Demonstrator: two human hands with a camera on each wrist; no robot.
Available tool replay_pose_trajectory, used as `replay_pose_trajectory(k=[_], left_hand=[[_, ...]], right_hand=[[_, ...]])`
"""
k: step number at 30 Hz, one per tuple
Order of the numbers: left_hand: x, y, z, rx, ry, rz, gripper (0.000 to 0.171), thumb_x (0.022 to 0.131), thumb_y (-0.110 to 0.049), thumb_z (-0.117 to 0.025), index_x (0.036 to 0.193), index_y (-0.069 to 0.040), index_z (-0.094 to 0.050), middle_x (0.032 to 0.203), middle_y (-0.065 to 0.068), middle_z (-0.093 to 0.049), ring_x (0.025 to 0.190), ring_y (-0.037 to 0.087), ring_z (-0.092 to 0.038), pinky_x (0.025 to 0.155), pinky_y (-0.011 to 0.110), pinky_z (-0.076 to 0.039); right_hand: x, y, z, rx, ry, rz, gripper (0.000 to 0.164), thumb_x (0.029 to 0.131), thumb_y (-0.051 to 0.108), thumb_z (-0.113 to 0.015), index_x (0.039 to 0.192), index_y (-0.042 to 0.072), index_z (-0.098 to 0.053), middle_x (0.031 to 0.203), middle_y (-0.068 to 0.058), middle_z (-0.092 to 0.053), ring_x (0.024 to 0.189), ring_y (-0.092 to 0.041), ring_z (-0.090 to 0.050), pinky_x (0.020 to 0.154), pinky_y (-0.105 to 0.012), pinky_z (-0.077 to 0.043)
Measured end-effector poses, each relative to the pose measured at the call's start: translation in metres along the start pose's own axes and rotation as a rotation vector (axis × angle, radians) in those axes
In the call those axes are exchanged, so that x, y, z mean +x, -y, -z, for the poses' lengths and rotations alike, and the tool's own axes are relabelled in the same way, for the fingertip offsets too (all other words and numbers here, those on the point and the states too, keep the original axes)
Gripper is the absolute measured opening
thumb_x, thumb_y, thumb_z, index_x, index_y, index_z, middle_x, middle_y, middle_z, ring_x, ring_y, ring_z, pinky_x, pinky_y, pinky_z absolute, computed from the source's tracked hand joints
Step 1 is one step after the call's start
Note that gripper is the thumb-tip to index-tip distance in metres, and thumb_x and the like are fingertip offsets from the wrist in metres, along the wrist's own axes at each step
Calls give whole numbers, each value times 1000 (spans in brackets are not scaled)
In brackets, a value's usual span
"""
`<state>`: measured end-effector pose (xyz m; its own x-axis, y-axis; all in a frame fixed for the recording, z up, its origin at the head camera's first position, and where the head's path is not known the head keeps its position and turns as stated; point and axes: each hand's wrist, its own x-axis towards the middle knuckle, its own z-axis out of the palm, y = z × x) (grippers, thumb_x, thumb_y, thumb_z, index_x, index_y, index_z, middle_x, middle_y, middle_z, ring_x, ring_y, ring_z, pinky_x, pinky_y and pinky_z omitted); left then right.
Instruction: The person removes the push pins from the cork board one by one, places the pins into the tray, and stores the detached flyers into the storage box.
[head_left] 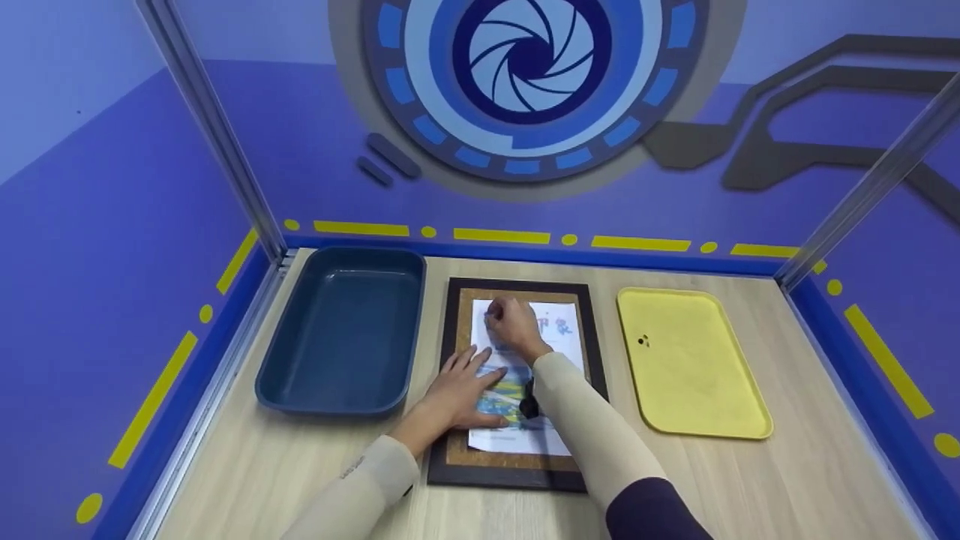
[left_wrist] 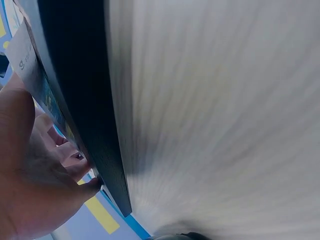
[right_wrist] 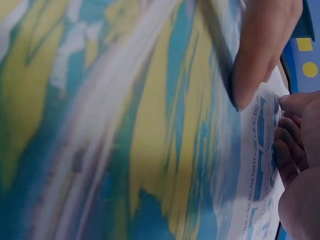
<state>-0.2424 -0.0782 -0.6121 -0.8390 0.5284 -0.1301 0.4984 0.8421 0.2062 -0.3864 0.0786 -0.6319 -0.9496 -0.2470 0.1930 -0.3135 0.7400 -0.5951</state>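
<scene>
Left hand (head_left: pixel 454 399) rests spread on paper (head_left: pixel 514 385); right hand (head_left: pixel 514 322) curls near its top-left corner, grasp unclear; desk (head_left: pixel 615 352) flanks the board's edges (head_left: pixel 487 477).

With our left hand (head_left: pixel 459 394) palm down and fingers spread, we lean in at lower centre of the head view, left sleeve (head_left: pixel 367 487) slanting to the bottom edge; our right hand (head_left: pixel 514 322) curls above it, just below centre, fingers bent inward, any grip at the tips hidden; the right sleeve (head_left: pixel 592 420), pale then dark, runs to lower right; in the left wrist view, our left hand fills the lower left corner.
</scene>
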Motion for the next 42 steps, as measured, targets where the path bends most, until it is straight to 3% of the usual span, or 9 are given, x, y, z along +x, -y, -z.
replay_pose_trajectory(k=[6,15,21,32,42], left_hand=[[-1,-1,1,-2,2,0,92,87,-78,-67,162,-29,-47,175,11,-25,161,37,-18,128,57,-19],[-1,0,-1,-22,-15,-11,93,87,-78,-68,162,-27,-48,174,11,-26,161,38,-18,127,60,-20],[-1,0,-2,-4,-26,-10,93,86,-79,-68,162,-28,-48,174,11,-27,160,38,-19,127,59,-21],[0,0,-4,-2,-26,-9,93,86,-78,-68,162,-28,-47,174,11,-27,160,39,-19,127,59,-20],[-1,0,-2,-2,-42,-17,94,85,-78,-69,161,-27,-49,173,12,-28,160,39,-20,126,59,-21]], right_hand=[[2,2,-1,-47,-9,2,6,96,11,-77,93,6,-76,86,-6,-74,80,-25,-69,78,-45,-58],[3,3,-4,-117,-21,71,7,100,10,-74,95,5,-75,87,-8,-74,81,-25,-71,76,-44,-59],[3,1,-5,-92,-36,76,8,99,9,-74,94,3,-75,87,-10,-75,82,-28,-72,78,-46,-60],[5,0,-4,17,-25,0,10,98,7,-72,89,5,-73,82,-7,-72,79,-26,-68,78,-46,-57],[4,1,-2,43,-32,-7,12,98,5,-72,86,5,-73,79,-6,-69,78,-26,-65,78,-46,-55]])
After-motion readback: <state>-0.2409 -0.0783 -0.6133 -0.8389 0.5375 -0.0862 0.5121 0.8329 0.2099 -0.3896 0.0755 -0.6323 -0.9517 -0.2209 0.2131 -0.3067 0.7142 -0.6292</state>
